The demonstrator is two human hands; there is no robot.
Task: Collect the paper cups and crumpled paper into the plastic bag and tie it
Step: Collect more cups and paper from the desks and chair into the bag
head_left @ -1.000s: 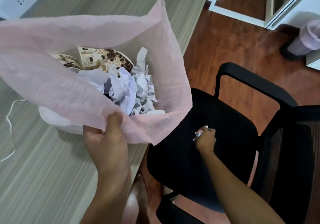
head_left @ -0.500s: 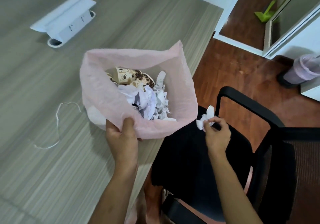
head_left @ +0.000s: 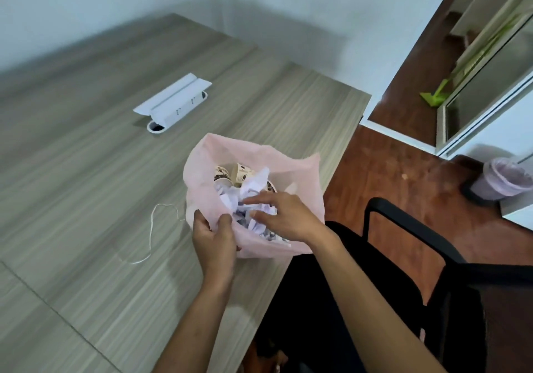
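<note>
At the worktop's right edge the left hand (head_left: 215, 238) pinches the thin, light plastic bag's (head_left: 305, 199) rim, best gathered there; the right hand's (head_left: 284, 216) fingers hover spread over crumpled paper (head_left: 253, 185).

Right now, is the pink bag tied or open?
Open: the bag gapes, showing cups and paper; the left hand holds its rim.

Left hand (head_left: 215, 240) pinching with curled grip, right hand (head_left: 284, 216) reaching forward, fingers (head_left: 259, 199) extended
</note>
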